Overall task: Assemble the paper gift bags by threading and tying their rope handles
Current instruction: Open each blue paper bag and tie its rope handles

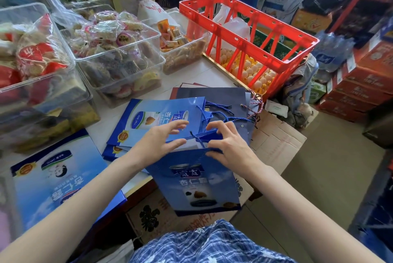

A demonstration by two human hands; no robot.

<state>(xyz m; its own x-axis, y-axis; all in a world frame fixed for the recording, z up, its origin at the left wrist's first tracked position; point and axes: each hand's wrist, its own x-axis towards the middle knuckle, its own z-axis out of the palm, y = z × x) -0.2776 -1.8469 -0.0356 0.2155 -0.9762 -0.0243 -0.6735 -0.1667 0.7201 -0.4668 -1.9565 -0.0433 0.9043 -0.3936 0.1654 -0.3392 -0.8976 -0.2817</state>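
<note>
Bag stands open just off the table edge, rope crossing its mouth. Right hand pinches the rim; left hand hovers, fingers apart. Advice: steady the rim, feed the rope end straight through the hole.

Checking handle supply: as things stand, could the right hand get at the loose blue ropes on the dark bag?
Probably yes. The blue ropes lie uncovered on the dark bag, just beyond the right hand, with nothing between; it would have to release the bag first.
</note>
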